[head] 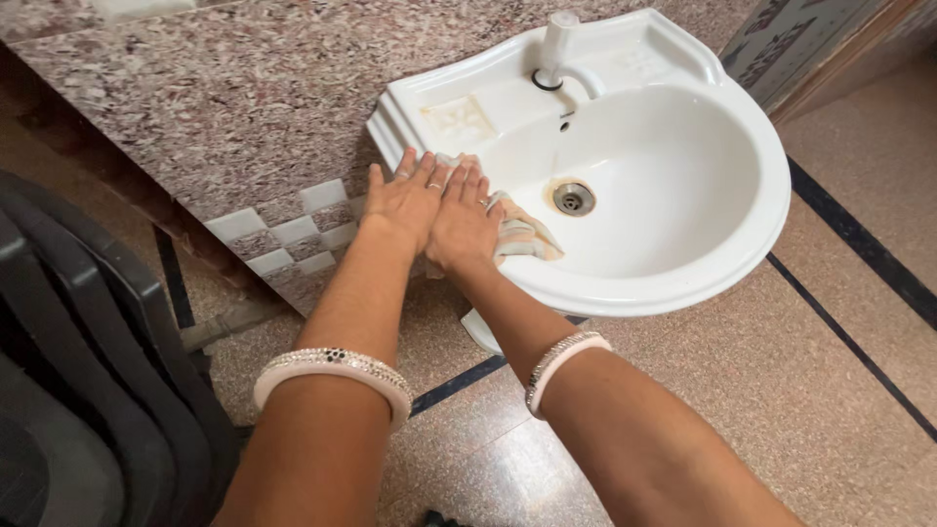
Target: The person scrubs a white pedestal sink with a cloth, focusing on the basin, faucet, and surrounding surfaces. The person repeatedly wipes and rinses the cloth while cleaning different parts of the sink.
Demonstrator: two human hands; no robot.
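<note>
With both arms stretched out, we pressed our left hand (405, 203) and right hand (465, 226) flat, fingers extended, on a cloth (520, 237) over the sink (683, 283) rim.

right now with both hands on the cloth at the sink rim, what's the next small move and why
Probably slide the cloth along the rim toward the near front edge. Both the left hand and right hand press flat on it at the basin's left corner, the cloth trails into the bowl, and the rest of the rim lies beyond it.
</note>
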